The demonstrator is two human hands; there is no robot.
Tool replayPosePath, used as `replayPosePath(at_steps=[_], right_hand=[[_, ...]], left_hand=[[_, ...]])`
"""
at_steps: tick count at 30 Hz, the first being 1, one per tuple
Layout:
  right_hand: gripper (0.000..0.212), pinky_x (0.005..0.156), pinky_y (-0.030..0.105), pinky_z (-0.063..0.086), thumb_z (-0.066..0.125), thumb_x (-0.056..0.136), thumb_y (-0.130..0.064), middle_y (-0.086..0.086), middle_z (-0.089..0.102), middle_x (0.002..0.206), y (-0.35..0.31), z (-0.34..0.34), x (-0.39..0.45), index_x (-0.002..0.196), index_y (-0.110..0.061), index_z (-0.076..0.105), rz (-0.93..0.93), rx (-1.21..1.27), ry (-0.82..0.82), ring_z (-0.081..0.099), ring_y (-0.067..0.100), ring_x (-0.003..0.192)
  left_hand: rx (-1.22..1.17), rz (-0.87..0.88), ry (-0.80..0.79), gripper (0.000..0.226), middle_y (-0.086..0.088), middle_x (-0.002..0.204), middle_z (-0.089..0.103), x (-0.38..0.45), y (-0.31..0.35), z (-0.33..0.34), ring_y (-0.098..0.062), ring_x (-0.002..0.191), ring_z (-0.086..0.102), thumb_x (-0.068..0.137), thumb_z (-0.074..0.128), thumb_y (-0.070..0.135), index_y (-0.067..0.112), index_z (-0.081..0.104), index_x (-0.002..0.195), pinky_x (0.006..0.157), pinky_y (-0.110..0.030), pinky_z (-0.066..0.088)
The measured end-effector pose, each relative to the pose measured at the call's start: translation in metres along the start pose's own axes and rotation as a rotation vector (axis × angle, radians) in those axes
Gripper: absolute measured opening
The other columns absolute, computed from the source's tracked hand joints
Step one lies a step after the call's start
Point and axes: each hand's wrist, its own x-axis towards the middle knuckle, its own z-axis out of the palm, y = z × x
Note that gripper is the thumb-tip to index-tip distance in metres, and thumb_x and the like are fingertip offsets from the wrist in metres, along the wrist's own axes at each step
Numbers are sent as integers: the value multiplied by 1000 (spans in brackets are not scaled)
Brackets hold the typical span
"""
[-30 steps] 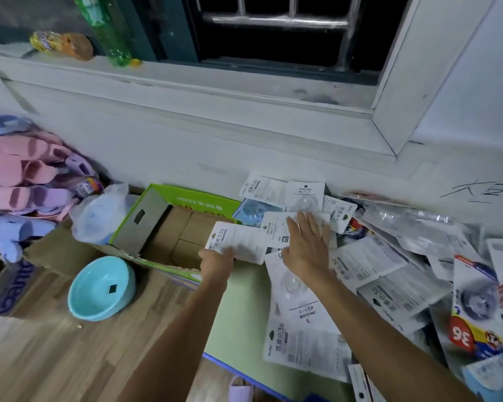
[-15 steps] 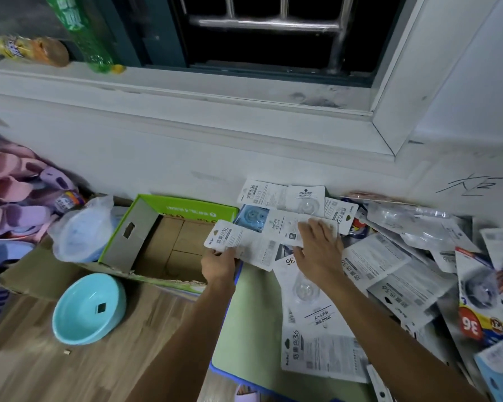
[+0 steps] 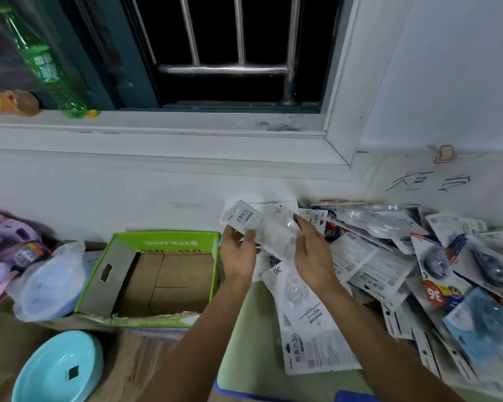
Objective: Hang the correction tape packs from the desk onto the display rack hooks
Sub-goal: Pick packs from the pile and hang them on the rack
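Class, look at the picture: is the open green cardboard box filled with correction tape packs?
No, the open green cardboard box shows only its bare brown bottom, while the packs lie heaped on the desk to its right.

Heap of packs (image 3: 384,256) on the desk (image 3: 244,343) at right, against the wall. Open box (image 3: 157,274) just left of the desk. Bowl (image 3: 58,369) before the box, bag (image 3: 50,280) to its left. Bottle (image 3: 47,65) on the sill (image 3: 157,126) behind.

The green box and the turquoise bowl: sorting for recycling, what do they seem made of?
The green box looks like cardboard: brown matte inside, folded flaps, torn front edge. The turquoise bowl appears to be plastic: smooth, uniform colour, soft sheen.
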Motion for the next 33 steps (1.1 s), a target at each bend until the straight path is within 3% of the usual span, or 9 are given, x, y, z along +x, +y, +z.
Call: replayPosePath(at_steps=[3,5,8,14,18,21,25,30,33], right_hand=[[41,84,25,44,34,101,-14,5,65,114,-6,-10,-16,140,-22,43,84,101,37,58,14,95],[38,73,18,44,33,102,-22,-10,63,94,-7,-17,-30,137,-29,45,185,189,81,59,3,81],[26,81,33,55,35,102,-31,-16,66,94,-3,-30,-52,115,-40,56,289,511,187,65,7,89],[29,68,38,57,40,101,-34,6,68,113,19,-74,-103,115,-26,64,390,1046,372,67,23,101],[36,62,37,56,46,88,-45,9,71,100,28,-110,-144,112,-23,63,332,1083,542,70,27,87],[28,56,33,55,44,94,-41,4,73,92,33,-141,-179,99,-27,68,320,1048,662,71,21,80],[35,65,36,56,34,102,-35,13,70,107,44,-180,-240,115,-19,62,330,1010,792,70,29,92],[28,70,36,57,39,102,-27,12,71,103,54,-233,-344,110,-17,64,363,999,999,70,27,91],[31,81,41,54,40,101,-30,14,70,108,57,-266,-417,118,-13,59,357,1011,1026,65,36,102]], left_hand=[[64,13,-156,3,4,73,63,-20,8,19,-12,66,57,89,60,14,13,60,87,70,-36,53],[143,58,-231,17,10,65,61,-35,8,29,-5,60,56,89,64,27,14,60,79,66,-23,50],[236,128,-368,26,11,69,68,-60,7,43,1,57,61,86,66,43,17,68,87,54,-4,40],[356,445,-624,16,26,87,55,-117,9,67,21,86,49,83,68,44,30,70,92,77,1,33],[414,479,-842,21,-5,108,53,-158,2,91,18,86,45,94,54,31,20,68,106,75,0,39],[417,535,-906,31,-4,121,49,-196,1,108,19,96,41,88,64,25,21,60,118,75,1,38],[361,480,-970,72,4,120,55,-266,-5,121,-8,105,55,79,75,35,20,39,139,79,-18,45],[421,393,-1116,30,21,76,62,-374,-23,126,5,75,60,71,76,54,35,57,83,57,-5,39],[429,407,-1205,34,20,72,61,-445,-31,124,11,65,54,69,73,59,31,57,80,55,-3,37]])
